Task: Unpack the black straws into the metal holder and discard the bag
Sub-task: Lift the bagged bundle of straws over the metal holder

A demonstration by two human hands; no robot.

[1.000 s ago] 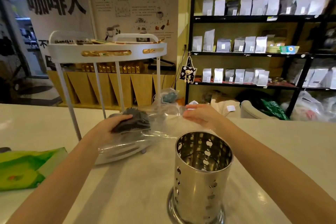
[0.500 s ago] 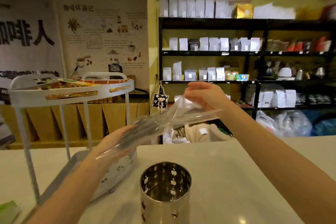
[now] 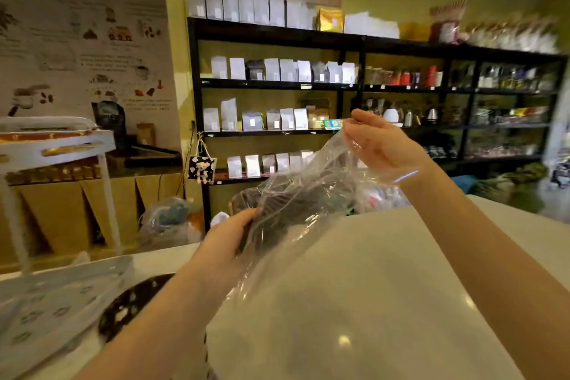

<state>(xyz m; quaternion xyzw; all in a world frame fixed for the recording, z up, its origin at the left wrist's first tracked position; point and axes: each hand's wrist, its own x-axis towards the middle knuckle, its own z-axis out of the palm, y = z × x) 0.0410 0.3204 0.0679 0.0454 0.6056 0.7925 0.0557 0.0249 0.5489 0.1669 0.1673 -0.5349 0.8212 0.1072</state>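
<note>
A clear plastic bag (image 3: 311,194) with a bundle of black straws (image 3: 296,203) inside hangs in the air over the white counter. My left hand (image 3: 228,231) grips the lower end of the bundle through the plastic. My right hand (image 3: 382,145) pinches the bag's upper end, higher and to the right. The metal holder (image 3: 129,305) stands at the lower left, mostly hidden behind my left forearm; only part of its dark open rim shows.
A white tiered rack (image 3: 55,139) stands at the left, its patterned lower tray (image 3: 52,308) next to the holder. The white counter (image 3: 370,302) stretches to the right. Black shelves (image 3: 354,86) with pouches line the back wall.
The view has tilted up and turned right. Both hands lifted the bag higher, the right hand pulling its end up and to the right. The holder has slid to the lower left behind my forearm.
</note>
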